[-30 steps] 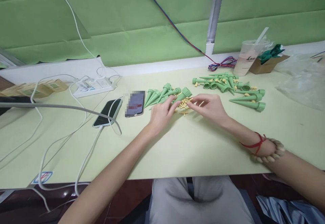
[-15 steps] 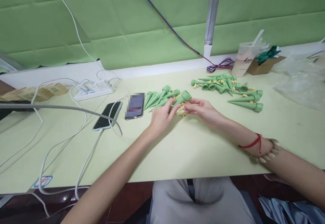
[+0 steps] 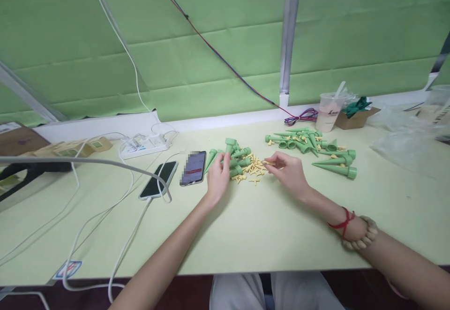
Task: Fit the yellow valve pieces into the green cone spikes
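Note:
My left hand (image 3: 218, 181) is closed around a green plastic watering spike (image 3: 230, 145), whose wide collar points up and away from me. More green spikes (image 3: 211, 157) lie under and beside that hand. My right hand (image 3: 291, 175) pinches a small yellow T-shaped valve (image 3: 269, 162) between thumb and fingertips, a short way to the right of the held spike. Between the hands spreads a pile of yellow valves (image 3: 256, 165). Beyond my right hand lies a second group of spikes (image 3: 305, 141), several with yellow valves in them.
Two phones, one dark (image 3: 159, 181) and one lit (image 3: 193, 168), lie left of my left hand. White cables run from a power strip (image 3: 147, 146) across the table's left side. A drink cup (image 3: 327, 112), a small cardboard box (image 3: 356, 118) and clear plastic bags (image 3: 397, 146) stand back right.
The hands have moved apart: the right went right with a yellow valve, and the left tilted its spike more upright. The yellow pile now shows between them. The camera view has tipped upward.

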Motion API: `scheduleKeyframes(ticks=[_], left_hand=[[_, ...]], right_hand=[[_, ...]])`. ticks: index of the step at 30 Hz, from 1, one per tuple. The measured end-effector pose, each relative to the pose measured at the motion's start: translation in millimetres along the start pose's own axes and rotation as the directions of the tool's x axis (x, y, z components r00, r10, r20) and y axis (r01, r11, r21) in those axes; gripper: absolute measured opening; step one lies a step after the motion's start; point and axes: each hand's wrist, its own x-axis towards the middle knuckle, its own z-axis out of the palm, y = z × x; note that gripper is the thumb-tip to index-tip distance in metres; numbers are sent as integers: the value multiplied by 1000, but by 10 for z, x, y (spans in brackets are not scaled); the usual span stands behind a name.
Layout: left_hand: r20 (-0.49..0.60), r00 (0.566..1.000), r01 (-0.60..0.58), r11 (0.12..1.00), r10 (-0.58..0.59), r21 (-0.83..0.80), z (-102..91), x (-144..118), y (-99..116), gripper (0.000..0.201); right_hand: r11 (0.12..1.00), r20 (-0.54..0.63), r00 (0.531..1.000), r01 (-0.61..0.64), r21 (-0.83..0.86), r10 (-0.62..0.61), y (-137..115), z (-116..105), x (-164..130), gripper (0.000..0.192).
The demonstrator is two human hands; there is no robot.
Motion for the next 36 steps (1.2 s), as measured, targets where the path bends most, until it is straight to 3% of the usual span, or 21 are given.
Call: scheduleKeyframes(ticks=[3, 6, 9, 12, 15, 19, 21, 25, 27, 29, 32, 36], left_hand=[[-25, 1000, -6, 995, 9, 98, -60, 47, -44, 40], [-42, 992, -110, 967, 122, 229, -43, 57, -94, 36], [-31, 974, -207, 933, 225, 293, -1, 71, -168, 30], [-30, 970, -221, 931, 240, 290, 11, 110, -254, 29], [-51, 978, -182, 942, 204, 283, 3, 159, -334, 32], [11, 983, -182, 943, 186, 279, 32, 203, -435, 33], [63, 977, -214, 938, 204, 274, 65, 203, -476, 34], [78, 975, -223, 928, 209, 300, 112, 167, -492, 38], [62, 975, -221, 925, 213, 309, 114, 141, -461, 39], [44, 972, -234, 923, 232, 305, 109, 116, -416, 40], [40, 967, -254, 921, 253, 294, 102, 89, -359, 39], [151, 957, -278, 926, 246, 256, 95, 72, -338, 39]], right_hand=[[992, 55, 991, -122, 26, 120, 58, -10, 35, 32], [968, 190, 952, -250, 38, 239, 140, 39, 34, 38], [974, 295, 934, -223, 50, 199, 187, 94, 5, 47], [985, 368, 925, -143, 97, 98, 183, 110, 13, 48], [997, 342, 939, -54, 55, 32, 203, 67, 119, 33], [952, 259, 966, 58, -300, 23, 359, -119, 349, 30], [844, 219, 976, 105, -526, 14, 468, -249, 430, 41], [553, 89, 991, 21, -833, 97, 664, -477, 453, 58], [461, 63, 989, -6, -887, 133, 746, -551, 422, 59], [426, 63, 984, -15, -905, 168, 816, -599, 386, 56], [430, 80, 979, -8, -903, 187, 878, -638, 338, 52], [477, 123, 984, 48, -878, 127, 871, -656, 293, 44]])
